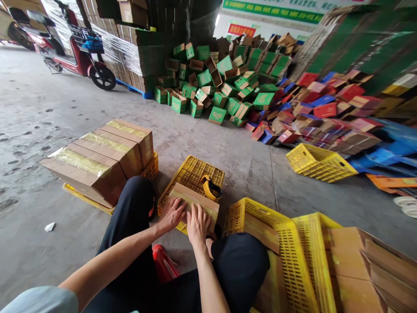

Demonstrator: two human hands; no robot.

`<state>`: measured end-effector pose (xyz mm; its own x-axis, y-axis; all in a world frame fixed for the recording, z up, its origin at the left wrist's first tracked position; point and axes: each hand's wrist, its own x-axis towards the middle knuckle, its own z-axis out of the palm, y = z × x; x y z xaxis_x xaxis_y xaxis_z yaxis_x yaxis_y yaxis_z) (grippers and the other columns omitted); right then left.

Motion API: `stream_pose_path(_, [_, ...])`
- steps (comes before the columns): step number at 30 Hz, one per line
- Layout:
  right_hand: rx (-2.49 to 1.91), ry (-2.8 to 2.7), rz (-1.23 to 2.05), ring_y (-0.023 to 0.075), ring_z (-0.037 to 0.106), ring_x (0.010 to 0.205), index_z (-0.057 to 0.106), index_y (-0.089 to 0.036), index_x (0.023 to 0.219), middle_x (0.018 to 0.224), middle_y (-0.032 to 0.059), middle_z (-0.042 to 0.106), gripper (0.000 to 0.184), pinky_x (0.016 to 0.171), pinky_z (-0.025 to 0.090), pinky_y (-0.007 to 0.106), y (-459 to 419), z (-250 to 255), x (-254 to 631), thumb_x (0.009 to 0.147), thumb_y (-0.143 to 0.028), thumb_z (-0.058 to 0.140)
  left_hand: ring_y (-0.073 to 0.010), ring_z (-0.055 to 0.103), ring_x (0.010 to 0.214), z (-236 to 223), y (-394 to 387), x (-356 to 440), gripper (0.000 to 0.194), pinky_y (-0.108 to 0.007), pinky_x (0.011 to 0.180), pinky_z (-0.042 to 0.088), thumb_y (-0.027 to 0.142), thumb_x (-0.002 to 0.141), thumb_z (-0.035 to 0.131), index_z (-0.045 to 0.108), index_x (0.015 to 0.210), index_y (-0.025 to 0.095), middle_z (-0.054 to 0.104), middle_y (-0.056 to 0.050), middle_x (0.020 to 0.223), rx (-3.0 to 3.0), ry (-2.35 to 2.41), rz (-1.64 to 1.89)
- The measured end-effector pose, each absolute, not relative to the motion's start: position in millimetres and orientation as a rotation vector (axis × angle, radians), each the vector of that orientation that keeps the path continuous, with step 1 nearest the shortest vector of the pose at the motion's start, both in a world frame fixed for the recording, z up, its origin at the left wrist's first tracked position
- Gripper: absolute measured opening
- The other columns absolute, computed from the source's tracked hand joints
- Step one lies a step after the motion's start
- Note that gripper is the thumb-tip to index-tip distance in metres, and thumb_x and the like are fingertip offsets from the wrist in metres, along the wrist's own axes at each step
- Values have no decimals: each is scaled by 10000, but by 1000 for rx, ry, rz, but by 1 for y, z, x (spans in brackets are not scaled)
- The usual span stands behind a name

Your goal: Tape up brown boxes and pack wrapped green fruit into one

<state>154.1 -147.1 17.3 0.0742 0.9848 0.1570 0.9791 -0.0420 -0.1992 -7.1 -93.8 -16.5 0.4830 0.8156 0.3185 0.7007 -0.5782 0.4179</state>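
A small brown cardboard box (199,201) lies on an upturned yellow crate (194,171) in front of my knees. My left hand (171,213) rests flat on the box's near left side, fingers spread. Beside it, my right hand (197,224) presses on the box top with fingers stretched forward. A yellow tape dispenser (211,187) sits on the crate just behind the box, untouched. Both hands lie on the box and grip nothing else.
Three taped brown boxes (101,157) lie side by side on a yellow crate at my left. Yellow crates (295,243) with flat cardboard (365,269) stand at my right, another crate (319,163) farther off. Piles of green, red and blue boxes (228,82) fill the back. A scooter (65,48) is parked far left.
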Motion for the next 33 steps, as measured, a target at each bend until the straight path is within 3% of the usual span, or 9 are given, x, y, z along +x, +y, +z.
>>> stream_pose_path(4, [-2157, -1966, 30, 372, 387, 1495, 499, -237, 1556, 1642, 162, 430, 544, 1189, 260, 689, -143, 16, 155, 1096, -434, 284, -329, 501, 1344, -13, -90, -7, 487, -507, 1141, 418, 455, 1076, 429, 571, 1488, 239, 546, -145, 1493, 2529, 1375, 711])
stream_pose_path(9, [-2261, -1789, -6, 375, 381, 1505, 548, -186, 1527, 1634, 187, 435, 587, 1206, 304, 600, -139, 12, 171, 1087, -477, 289, -348, 438, 1436, -10, -81, -10, 491, -529, 1156, 394, 478, 1068, 448, 553, 1509, 288, 493, -119, 1578, 2479, 1517, 752])
stream_pose_path(15, [-2330, -1565, 67, 429, 357, 1516, 532, -69, 1519, 1601, 300, 422, 734, 1169, 356, 599, -140, 0, 185, 1073, -540, 186, -351, 408, 1460, -18, -72, -12, 535, -530, 1194, 386, 468, 1061, 435, 540, 1505, 189, 437, -172, 1597, 2338, 1574, 839])
stream_pose_path(22, [-2381, -1538, 28, 497, 335, 1513, 500, -21, 1528, 1603, 359, 371, 746, 1168, 329, 657, -147, -2, 175, 1064, -554, 260, -375, 364, 1508, -26, -73, -8, 608, -543, 1207, 369, 451, 1053, 447, 449, 1553, 105, 383, -233, 1632, 2317, 1586, 852])
stream_pose_path(26, [-2326, -1663, -3, 487, 302, 1533, 489, -63, 1549, 1629, 319, 363, 694, 1184, 280, 700, -149, -3, 161, 1070, -526, 293, -392, 297, 1556, -27, -82, -5, 568, -612, 1218, 313, 450, 1049, 469, 487, 1550, 184, 373, -190, 1663, 2389, 1589, 815])
stream_pose_path(33, [-2218, -1872, 44, 440, 258, 1563, 453, -154, 1589, 1671, 191, 369, 615, 1209, 255, 692, -139, 3, 144, 1080, -442, 264, -335, 317, 1561, -24, -95, -1, 504, -563, 1241, 292, 390, 1080, 414, 500, 1551, 233, 428, -115, 1650, 2506, 1430, 761])
